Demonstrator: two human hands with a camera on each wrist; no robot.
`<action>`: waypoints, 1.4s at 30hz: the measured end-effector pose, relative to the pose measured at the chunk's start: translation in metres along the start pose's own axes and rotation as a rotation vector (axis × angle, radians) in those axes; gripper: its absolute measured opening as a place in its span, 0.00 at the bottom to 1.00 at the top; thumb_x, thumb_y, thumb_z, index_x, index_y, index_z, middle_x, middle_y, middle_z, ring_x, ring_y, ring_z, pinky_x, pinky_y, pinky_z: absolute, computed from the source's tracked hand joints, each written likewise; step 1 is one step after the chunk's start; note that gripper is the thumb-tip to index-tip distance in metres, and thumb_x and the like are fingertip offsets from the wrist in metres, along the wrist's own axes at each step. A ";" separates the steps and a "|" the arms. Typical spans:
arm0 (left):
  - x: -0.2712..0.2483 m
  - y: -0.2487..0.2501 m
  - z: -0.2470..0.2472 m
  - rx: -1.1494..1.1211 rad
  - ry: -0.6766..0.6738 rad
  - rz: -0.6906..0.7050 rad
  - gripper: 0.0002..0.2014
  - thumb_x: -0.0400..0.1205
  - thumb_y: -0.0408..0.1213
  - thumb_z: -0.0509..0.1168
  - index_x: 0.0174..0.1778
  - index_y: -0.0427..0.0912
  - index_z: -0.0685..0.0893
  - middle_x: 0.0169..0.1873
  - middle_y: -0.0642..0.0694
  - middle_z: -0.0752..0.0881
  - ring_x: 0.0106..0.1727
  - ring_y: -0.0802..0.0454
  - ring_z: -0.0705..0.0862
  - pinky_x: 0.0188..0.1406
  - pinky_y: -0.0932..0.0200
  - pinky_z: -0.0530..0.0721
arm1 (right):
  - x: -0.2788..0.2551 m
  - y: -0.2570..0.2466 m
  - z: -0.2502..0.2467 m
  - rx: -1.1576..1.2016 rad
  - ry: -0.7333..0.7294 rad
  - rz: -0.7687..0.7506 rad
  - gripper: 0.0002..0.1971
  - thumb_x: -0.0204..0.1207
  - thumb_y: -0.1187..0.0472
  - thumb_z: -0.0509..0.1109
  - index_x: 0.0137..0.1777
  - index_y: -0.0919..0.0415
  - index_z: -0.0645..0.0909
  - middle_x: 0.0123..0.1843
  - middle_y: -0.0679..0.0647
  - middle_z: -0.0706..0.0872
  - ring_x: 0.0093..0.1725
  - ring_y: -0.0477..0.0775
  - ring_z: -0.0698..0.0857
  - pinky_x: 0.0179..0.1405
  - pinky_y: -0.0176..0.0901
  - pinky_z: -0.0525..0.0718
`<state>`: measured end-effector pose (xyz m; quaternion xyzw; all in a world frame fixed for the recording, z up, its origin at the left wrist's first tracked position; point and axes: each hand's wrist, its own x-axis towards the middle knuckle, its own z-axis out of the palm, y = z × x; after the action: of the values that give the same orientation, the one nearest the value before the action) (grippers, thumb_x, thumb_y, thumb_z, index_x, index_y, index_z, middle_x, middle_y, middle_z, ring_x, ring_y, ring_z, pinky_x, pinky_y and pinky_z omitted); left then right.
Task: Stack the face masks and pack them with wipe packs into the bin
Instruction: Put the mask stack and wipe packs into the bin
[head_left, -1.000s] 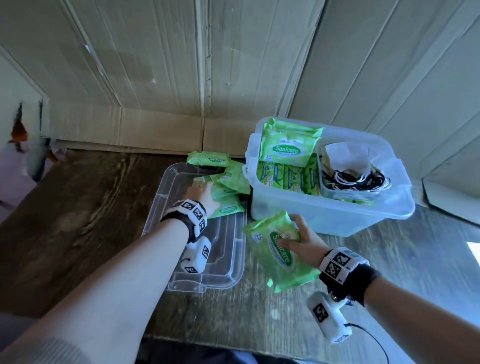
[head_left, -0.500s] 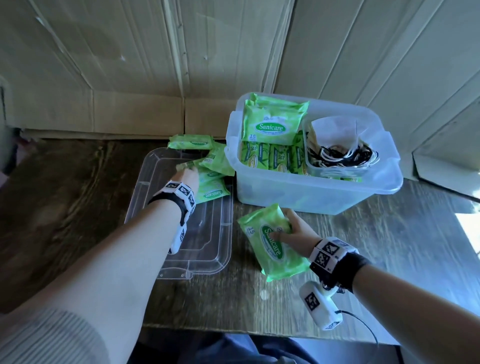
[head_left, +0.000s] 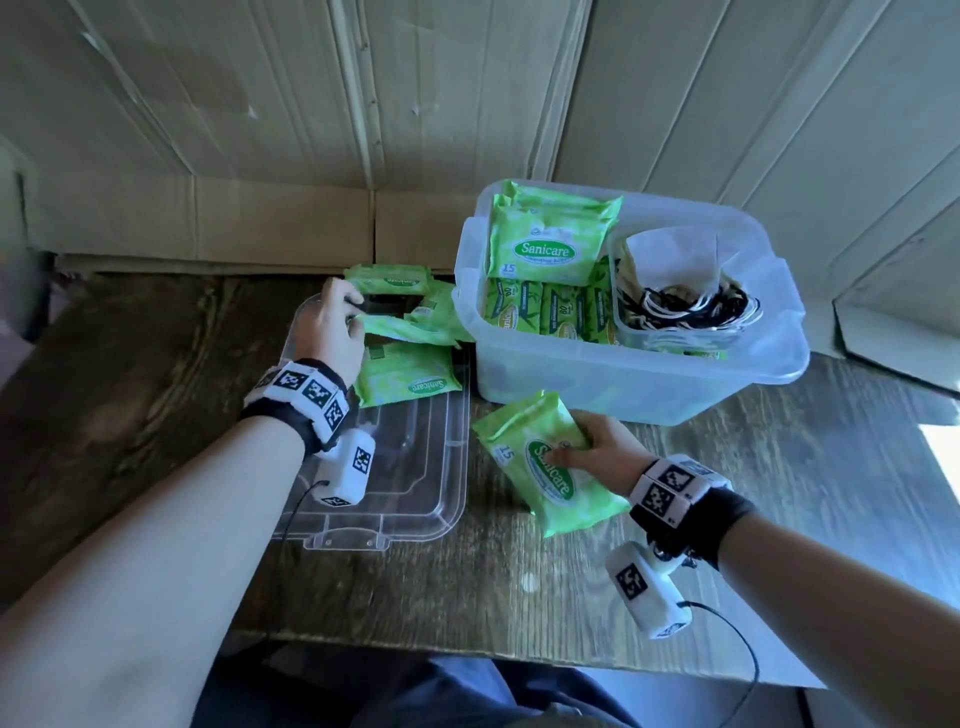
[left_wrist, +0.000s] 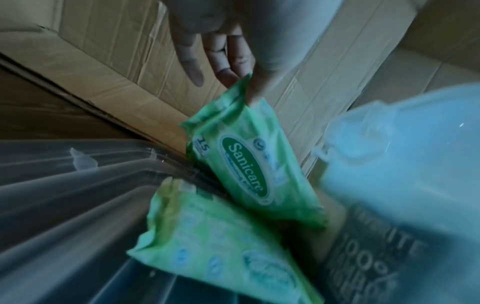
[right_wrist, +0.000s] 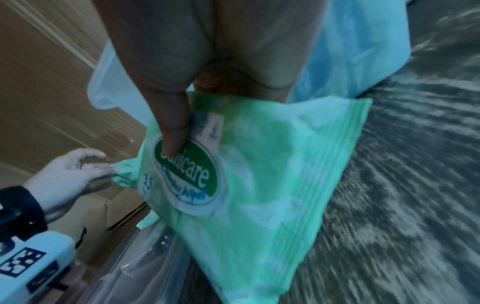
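Note:
My left hand (head_left: 349, 317) pinches the edge of a green wipe pack (head_left: 410, 328) and holds it above the clear lid (head_left: 415, 499); in the left wrist view the thumb and fingers (left_wrist: 255, 90) clamp that pack (left_wrist: 249, 164) by its top seam. Two more packs (head_left: 405, 382) (head_left: 389, 278) lie there. My right hand (head_left: 571, 451) grips another wipe pack (head_left: 545, 470) just in front of the clear bin (head_left: 649, 384); its thumb (right_wrist: 170, 131) presses the label. The bin holds several wipe packs (head_left: 550, 244) and a tub of face masks (head_left: 685, 306).
Everything sits on a dark wooden table (head_left: 519, 582) whose front edge is near my lap. Cardboard walls (head_left: 260, 223) close off the back and right side. The bin stands right of the lid, close to the back wall.
My left hand has taken hold of a wipe pack from the pile on the lid and raised it slightly. My right hand still holds its pack in front of the bin.

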<state>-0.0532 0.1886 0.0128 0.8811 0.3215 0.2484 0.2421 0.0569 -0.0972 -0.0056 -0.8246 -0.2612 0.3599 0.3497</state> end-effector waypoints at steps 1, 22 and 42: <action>-0.001 0.002 -0.005 -0.022 0.036 0.008 0.09 0.79 0.22 0.61 0.54 0.30 0.77 0.49 0.34 0.87 0.51 0.35 0.83 0.45 0.54 0.73 | 0.001 -0.003 -0.002 -0.024 -0.006 -0.014 0.14 0.69 0.63 0.77 0.53 0.62 0.82 0.51 0.59 0.89 0.52 0.62 0.86 0.56 0.58 0.82; -0.070 0.087 0.042 -0.521 -0.646 0.050 0.16 0.78 0.21 0.66 0.41 0.49 0.73 0.37 0.51 0.83 0.31 0.70 0.81 0.37 0.71 0.79 | -0.039 0.001 -0.007 -0.584 0.041 -0.350 0.32 0.72 0.43 0.63 0.71 0.63 0.70 0.75 0.58 0.68 0.74 0.58 0.67 0.71 0.46 0.56; -0.097 0.103 0.120 -0.188 -0.924 0.165 0.49 0.63 0.52 0.80 0.77 0.50 0.63 0.75 0.48 0.69 0.74 0.51 0.68 0.74 0.55 0.66 | -0.017 0.040 -0.038 -1.021 0.052 -0.150 0.40 0.76 0.40 0.63 0.81 0.56 0.49 0.70 0.59 0.74 0.66 0.60 0.75 0.63 0.51 0.70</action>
<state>-0.0010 0.0205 -0.0454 0.8961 0.0851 -0.1228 0.4179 0.0829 -0.1486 -0.0108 -0.8778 -0.4533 0.1399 -0.0659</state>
